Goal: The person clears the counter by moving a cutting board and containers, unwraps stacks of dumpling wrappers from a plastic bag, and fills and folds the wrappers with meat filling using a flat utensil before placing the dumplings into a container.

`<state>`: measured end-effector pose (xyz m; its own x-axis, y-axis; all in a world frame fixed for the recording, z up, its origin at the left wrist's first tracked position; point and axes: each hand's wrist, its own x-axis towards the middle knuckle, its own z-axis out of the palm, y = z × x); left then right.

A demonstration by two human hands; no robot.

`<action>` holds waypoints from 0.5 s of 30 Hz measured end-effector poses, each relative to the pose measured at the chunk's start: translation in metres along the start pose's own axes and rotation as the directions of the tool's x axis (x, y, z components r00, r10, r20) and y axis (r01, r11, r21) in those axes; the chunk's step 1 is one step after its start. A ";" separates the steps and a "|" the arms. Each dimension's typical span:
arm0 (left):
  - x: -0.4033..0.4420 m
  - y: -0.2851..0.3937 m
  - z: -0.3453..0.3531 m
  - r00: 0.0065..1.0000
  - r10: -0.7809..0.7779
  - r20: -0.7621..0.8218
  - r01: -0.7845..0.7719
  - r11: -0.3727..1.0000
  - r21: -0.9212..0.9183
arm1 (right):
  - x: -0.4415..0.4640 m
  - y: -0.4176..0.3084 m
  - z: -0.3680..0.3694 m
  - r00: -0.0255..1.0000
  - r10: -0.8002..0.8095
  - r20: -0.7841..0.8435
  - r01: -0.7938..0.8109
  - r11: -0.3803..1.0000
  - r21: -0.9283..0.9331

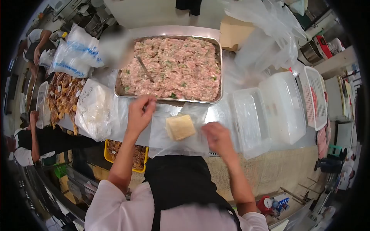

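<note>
Pale yellow square wrappers [180, 128] lie in a stack on clear plastic sheeting in front of me. To their left, my left hand [140, 114] is closed, thumb and fingers drawn together at the near rim of the metal tray [221, 82]; whatever it may hold is hidden. My right hand [218, 137] is just right of the wrappers, its fingers bent and smeared by motion. Raw minced meat [181, 63] with green bits fills the tray. A thin metal stick [145, 69] leans in the meat, apart from both hands.
Clear plastic containers [251, 123] and a white basket [313, 100] stand at right. Bagged white goods [96, 109] and a heap of browned meat pieces [63, 96] are at left. A yellow crate [146, 159] sits below the table edge. Co-workers stand at far left.
</note>
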<state>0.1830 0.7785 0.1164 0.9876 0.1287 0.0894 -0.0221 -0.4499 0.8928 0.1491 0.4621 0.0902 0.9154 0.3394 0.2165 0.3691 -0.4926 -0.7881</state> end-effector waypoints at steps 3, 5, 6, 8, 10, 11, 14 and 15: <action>-0.045 -0.067 -0.005 0.928 -0.234 0.290 0.184 0.964 0.189 | 0.028 -0.029 0.047 0.957 -0.156 0.245 0.194 0.971 -0.141; -0.074 -0.076 0.007 0.866 -0.192 0.463 0.100 0.972 0.215 | 0.044 -0.031 0.064 0.895 -0.260 0.362 0.374 0.879 -0.294; -0.079 -0.073 0.017 0.845 -0.122 0.520 0.007 0.976 0.217 | 0.048 -0.018 0.077 0.880 -0.214 0.424 0.362 0.881 -0.306; -0.074 -0.068 0.036 0.834 -0.206 0.511 0.087 0.965 0.247 | 0.055 -0.014 0.084 0.853 -0.172 0.493 0.364 0.873 -0.325; -0.072 -0.074 0.040 0.815 -0.292 0.500 0.171 0.946 0.274 | 0.053 -0.022 0.084 0.901 -0.044 0.431 0.180 0.943 -0.280; -0.071 -0.078 0.040 0.828 -0.291 0.479 0.283 0.955 0.090 | 0.053 -0.025 0.083 0.918 0.016 0.397 0.091 0.964 -0.249; -0.080 -0.076 0.027 0.875 -0.235 0.424 0.305 0.947 -0.105 | 0.053 -0.041 0.079 0.916 0.193 0.351 -0.115 0.966 -0.230; -0.083 -0.074 0.023 0.902 -0.172 0.395 0.230 0.968 -0.104 | 0.051 -0.041 0.079 0.917 0.192 0.350 -0.114 0.966 -0.232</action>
<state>0.1059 0.7806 0.0322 0.9562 -0.1558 -0.2479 0.1901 -0.3138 0.9303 0.1680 0.5626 0.0878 0.8539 0.4970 -0.1543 0.2900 -0.7006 -0.6519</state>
